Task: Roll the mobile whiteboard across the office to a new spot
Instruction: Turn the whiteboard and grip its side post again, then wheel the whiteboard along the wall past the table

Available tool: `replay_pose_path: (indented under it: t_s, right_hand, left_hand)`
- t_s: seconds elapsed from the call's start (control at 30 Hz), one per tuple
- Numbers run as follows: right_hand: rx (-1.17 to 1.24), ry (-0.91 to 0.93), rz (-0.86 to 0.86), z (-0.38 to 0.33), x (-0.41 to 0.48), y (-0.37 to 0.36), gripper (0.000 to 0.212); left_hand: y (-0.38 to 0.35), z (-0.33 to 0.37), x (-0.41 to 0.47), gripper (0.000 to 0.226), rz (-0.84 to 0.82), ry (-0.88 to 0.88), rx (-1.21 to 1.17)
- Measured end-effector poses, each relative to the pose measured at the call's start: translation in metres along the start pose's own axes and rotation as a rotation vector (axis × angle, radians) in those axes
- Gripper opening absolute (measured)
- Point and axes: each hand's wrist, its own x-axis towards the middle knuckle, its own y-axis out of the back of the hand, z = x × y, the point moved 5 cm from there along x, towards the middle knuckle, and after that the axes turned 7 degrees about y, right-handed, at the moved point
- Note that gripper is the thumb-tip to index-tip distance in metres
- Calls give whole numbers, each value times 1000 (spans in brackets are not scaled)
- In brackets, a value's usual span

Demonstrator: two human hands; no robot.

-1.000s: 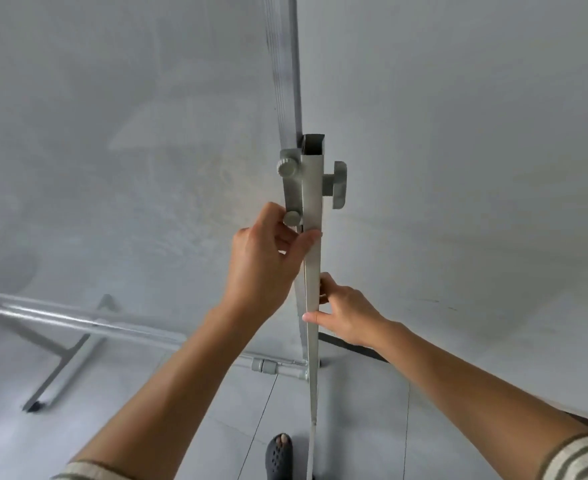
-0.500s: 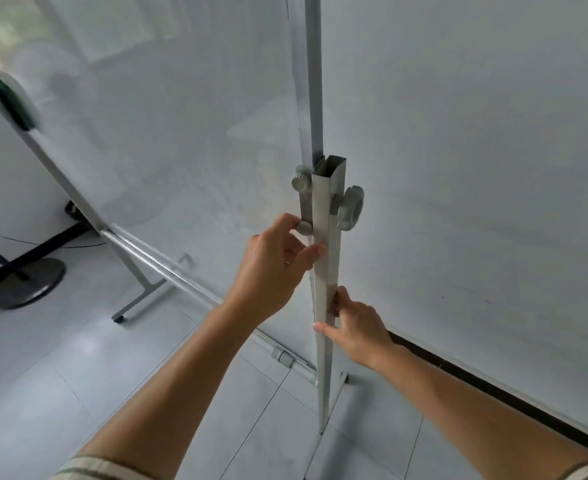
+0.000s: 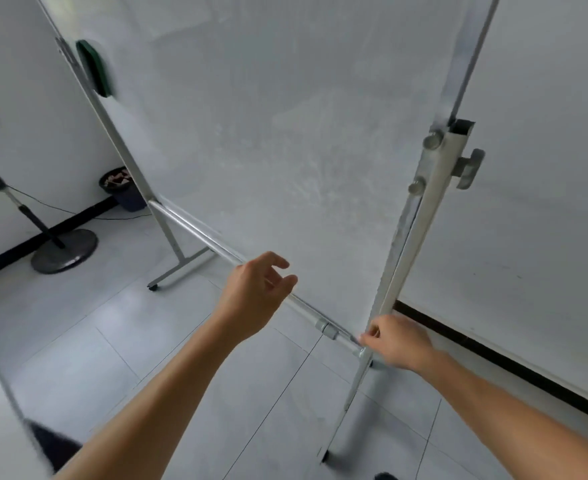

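The whiteboard (image 3: 285, 133) fills the middle of the view: a flat, glossy white panel w/ faint wipe smears, framed in thin brushed-metal edging. It is carried on a square-section metal upright (image 3: 420, 230) at the right, open-topped at its upper end, w/ 2 round knurled knobs (image 3: 432, 140) on the board side and a grey plastic clamp knob (image 3: 469, 169) on the wall side. A round metal tray rail (image 3: 195, 233) is seen along the board's lower edge, joined by a grey plastic clip (image 3: 325, 329). A dark green eraser (image 3: 96, 69) is seen stuck near the board's left edge, blurred.

The left hand (image 3: 254, 292) is held in front of the rail, fingers (image 3: 278, 259) loosely curled and apart, gripping nothing. The right hand (image 3: 400, 341) is set at the foot of the upright where the rail meets it; fingers pinched close at the joint, but whether the metal is actually gripped cannot be told.

The far leg (image 3: 178, 268) ends in a small black caster (image 3: 152, 287); the near leg (image 3: 341, 420) runs toward the camera. The floor (image 3: 95, 341) is pale glossy tile, open to the left & front. At the right, the wall (image 3: 545, 202) w/ its black skirting stands just beside the upright. A pedestal fan (image 3: 60, 249) and a dark bin (image 3: 122, 188) are well apart, at far left.
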Motion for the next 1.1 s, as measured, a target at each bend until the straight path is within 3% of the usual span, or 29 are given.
replay_pose_path:
  t_s: [0.3, 0.6, 1.1]
  right_hand:
    - [195, 224, -113, -113, 40, -59, 31]
    - [181, 331, -285, -227, 186, -104, 29]
    - [186, 540, -360, -502, 452, -101, 26]
  left_hand:
    - [73, -187, -58, 18, 128, 455, -93]
    - [159, -326, -48, 14, 327, 756, -179]
    - [309, -465, 116, 9, 583, 943, -366]
